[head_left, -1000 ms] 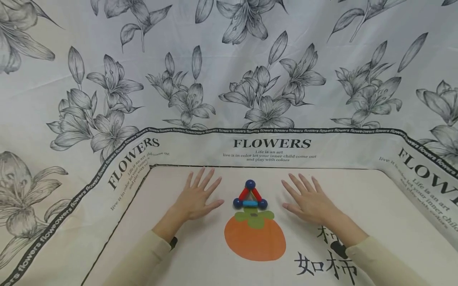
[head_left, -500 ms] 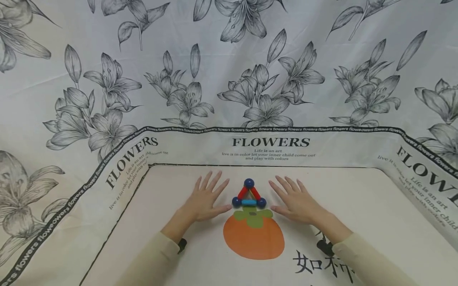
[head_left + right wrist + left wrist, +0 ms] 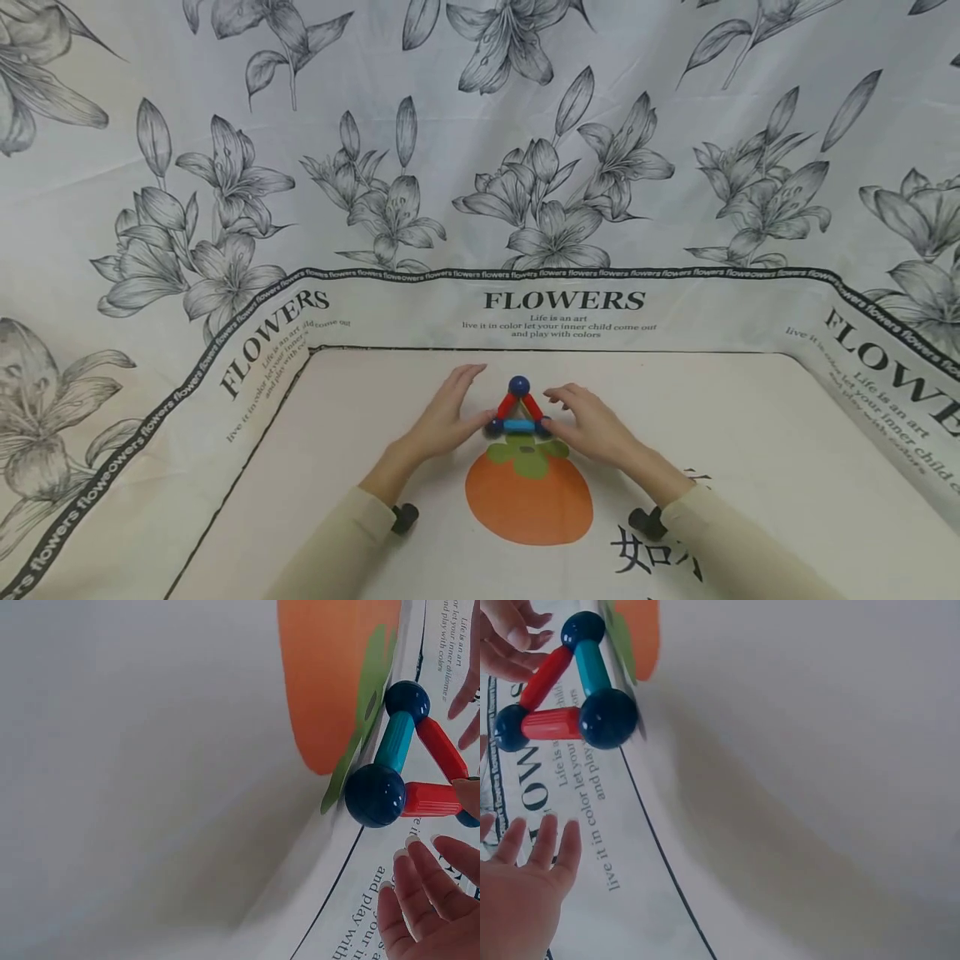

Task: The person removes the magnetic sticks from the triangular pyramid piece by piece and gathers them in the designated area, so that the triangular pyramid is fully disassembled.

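On the table stands a triangle of magnetic building sticks and balls, with two red sticks (image 3: pixel 532 407), one light-blue stick (image 3: pixel 519 426) and dark-blue balls (image 3: pixel 519 386) at the corners. My left hand (image 3: pixel 442 425) is at its left side, fingers extended, the thumb reaching to the lower-left ball. On the other side my right hand (image 3: pixel 596 427) has its thumb by the lower-right ball (image 3: pixel 375 795) and its fingers slightly bent. Whether either thumb touches cannot be told. The left wrist view shows the left fingers (image 3: pixel 546 844) spread apart from the triangle.
An orange persimmon print (image 3: pixel 528 504) lies on the white tabletop just in front of the triangle. Black written characters (image 3: pixel 637 550) are to the right, partly under the right arm. A flower-printed cloth (image 3: pixel 562 308) stands behind the table. Dark wrist devices (image 3: pixel 405 518) sit beneath both wrists.
Both hands have moved inward from either side to the triangle and turned their palms toward each other. The triangle stays in its place.
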### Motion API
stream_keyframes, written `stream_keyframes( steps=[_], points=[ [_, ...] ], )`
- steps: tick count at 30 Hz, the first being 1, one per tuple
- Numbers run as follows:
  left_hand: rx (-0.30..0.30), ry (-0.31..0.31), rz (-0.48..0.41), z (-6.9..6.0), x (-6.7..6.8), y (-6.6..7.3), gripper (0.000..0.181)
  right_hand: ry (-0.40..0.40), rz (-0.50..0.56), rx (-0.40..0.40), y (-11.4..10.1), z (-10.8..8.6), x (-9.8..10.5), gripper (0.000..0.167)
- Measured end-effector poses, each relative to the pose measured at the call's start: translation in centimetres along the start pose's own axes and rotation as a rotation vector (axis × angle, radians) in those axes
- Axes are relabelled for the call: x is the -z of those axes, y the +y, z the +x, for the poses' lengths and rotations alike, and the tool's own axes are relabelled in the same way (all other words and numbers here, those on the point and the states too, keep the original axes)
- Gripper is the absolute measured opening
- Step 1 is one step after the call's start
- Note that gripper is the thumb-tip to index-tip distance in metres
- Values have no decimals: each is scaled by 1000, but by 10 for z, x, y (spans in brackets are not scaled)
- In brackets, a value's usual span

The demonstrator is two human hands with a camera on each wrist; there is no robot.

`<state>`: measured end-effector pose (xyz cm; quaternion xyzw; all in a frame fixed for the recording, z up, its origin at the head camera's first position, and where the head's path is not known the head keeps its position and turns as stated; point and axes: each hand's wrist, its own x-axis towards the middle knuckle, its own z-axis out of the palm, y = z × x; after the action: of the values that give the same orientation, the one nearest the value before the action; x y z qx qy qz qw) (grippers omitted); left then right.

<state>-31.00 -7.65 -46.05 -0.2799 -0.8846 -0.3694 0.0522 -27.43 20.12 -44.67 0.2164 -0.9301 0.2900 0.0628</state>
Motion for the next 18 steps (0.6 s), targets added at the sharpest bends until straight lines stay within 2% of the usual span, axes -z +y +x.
stream_keyframes(
  steps=[4, 7, 15, 18],
  points=[
    [-29, 44, -103, 10, -6, 6, 62, 9, 106, -45, -2, 5, -4, 38],
    [-50, 47, -127, 18, -11, 12, 55, 9, 132, -66, -4, 9, -8, 34],
    [-92, 26, -142, 35, -24, 24, 33, 42, 108, -41, -5, 19, -16, 21],
    [-108, 26, -134, 39, -26, 25, 32, 48, 100, -37, -4, 23, -18, 17]
  ],
)
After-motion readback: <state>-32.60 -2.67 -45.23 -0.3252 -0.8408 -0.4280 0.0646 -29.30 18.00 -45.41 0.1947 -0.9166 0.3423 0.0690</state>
